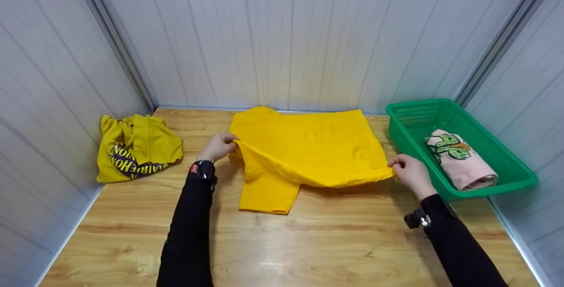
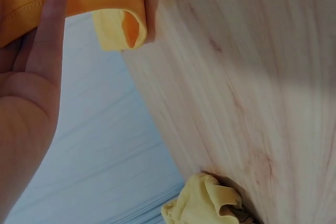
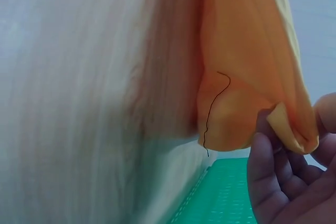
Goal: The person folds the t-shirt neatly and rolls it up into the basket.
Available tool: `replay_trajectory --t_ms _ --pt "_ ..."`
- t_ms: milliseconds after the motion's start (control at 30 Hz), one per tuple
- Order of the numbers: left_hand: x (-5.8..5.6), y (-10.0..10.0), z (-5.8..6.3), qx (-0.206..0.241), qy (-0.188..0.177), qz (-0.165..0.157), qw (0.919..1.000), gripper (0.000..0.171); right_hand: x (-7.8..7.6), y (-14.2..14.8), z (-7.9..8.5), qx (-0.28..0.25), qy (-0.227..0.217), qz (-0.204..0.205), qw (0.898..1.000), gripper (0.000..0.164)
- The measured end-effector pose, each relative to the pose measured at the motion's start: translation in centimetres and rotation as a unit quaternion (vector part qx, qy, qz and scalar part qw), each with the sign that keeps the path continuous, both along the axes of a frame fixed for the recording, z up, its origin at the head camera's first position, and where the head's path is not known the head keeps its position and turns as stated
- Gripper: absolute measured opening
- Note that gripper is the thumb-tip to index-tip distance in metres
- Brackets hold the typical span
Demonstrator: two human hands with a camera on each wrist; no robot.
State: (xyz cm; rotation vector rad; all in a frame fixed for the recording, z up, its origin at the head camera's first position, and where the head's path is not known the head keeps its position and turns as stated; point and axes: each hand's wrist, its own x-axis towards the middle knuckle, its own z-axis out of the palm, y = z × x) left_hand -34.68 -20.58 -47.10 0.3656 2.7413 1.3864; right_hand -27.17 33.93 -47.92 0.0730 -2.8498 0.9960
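Observation:
A yellow T-shirt point(image 1: 308, 141) lies sideways across the wooden table, its near edge lifted between two hands. At its left end the left hand point(image 1: 219, 146) pinches the cloth near the shoulder; a stitched seam shows by those fingers point(image 2: 50, 30) in the left wrist view. The right hand point(image 1: 412, 173) pinches the hem corner at the other end, beside the green basket. In the right wrist view that corner point(image 3: 291, 129) is folded between thumb and fingers, and a dark loose thread point(image 3: 211, 108) hangs on the cloth. One sleeve point(image 1: 269, 192) lies flat toward the front.
On the left sits a crumpled olive-yellow garment point(image 1: 141, 146) with printed lettering. A green plastic basket point(image 1: 524, 181) stands at the right, holding a rolled pink garment point(image 1: 462, 163) with a green print. Pale panel walls point(image 1: 282, 35) enclose the wooden table point(image 1: 282, 251) on three sides.

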Motion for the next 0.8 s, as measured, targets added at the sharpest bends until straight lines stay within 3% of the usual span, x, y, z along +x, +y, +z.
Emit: replay_trajectory --t_ms 200,400,567,800 --pt "0.3 -0.3 -0.5 0.003 -0.001 -0.002 1.0000 0.023 0.5 0.5 -0.7 -0.005 -0.014 0.003 1.000 0.018" --pt "0.8 -0.5 -1.2 -0.046 0.034 -0.025 0.9981 0.018 0.8 0.8 -1.4 0.013 -0.029 0.015 0.999 0.016" --pt "1.3 -0.7 -1.6 -0.078 0.029 -0.040 0.9957 0.021 1.0 0.7 -1.7 0.045 -0.053 0.030 0.997 0.020" --pt "2.0 -0.4 -2.0 -0.167 0.039 -0.080 0.9820 0.020 1.2 0.5 -2.2 0.094 -0.091 0.051 0.990 0.028"
